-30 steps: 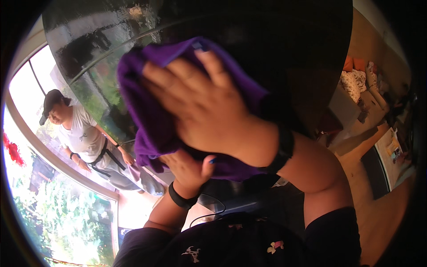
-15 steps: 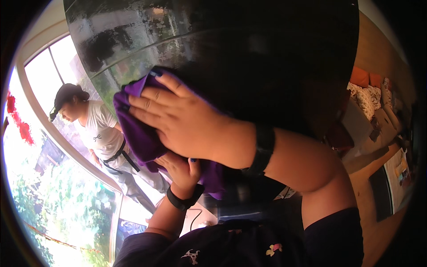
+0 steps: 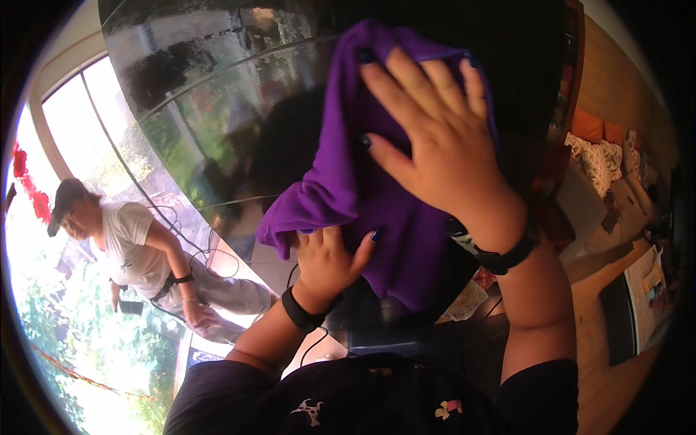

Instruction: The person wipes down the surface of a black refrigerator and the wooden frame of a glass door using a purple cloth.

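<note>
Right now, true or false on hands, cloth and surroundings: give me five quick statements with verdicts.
1. The right hand lies flat, fingers spread, on a purple cloth. True.
2. The cloth is yellow. False: purple.
3. The left hand is at the cloth's lower edge. True.
4. The cloth is pressed on a wooden floor. False: on a dark glossy screen.
5. Both wrists are bare. False: each wears a black band.

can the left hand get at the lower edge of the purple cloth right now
Probably yes. The left hand already touches the purple cloth at its lower edge, fingers up against the fabric, and nothing lies between them. The right hand presses the cloth higher up.
</note>
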